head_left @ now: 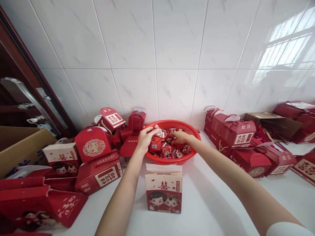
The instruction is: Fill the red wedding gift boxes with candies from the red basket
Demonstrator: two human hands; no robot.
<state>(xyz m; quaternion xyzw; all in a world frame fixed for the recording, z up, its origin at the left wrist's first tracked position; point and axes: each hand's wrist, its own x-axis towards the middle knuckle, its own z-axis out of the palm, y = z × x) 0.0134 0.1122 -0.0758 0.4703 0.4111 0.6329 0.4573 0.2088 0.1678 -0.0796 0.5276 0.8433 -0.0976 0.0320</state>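
A red plastic basket (169, 160) stands against the wall, holding many small red wrapped packets (167, 151). My left hand (145, 139) is at its left side, thumb and fingers closed on a red packet with white lettering (160, 132). Inside the basket, my right hand (180, 137) reaches among the packets with curled fingers; its fingertips are partly hidden, so what they grip is unclear. Closer to me, between my forearms, a red and cream gift box (164, 193) with two cartoon figures stands upright, its top flaps raised.
Red gift boxes (98, 173) are piled on the left, beside a brown carton (22, 147). More red boxes (237, 134) are stacked on the right, with an open carton (273, 121) behind them. White tiles (177, 91) line the wall; a door handle (22, 95) is at far left.
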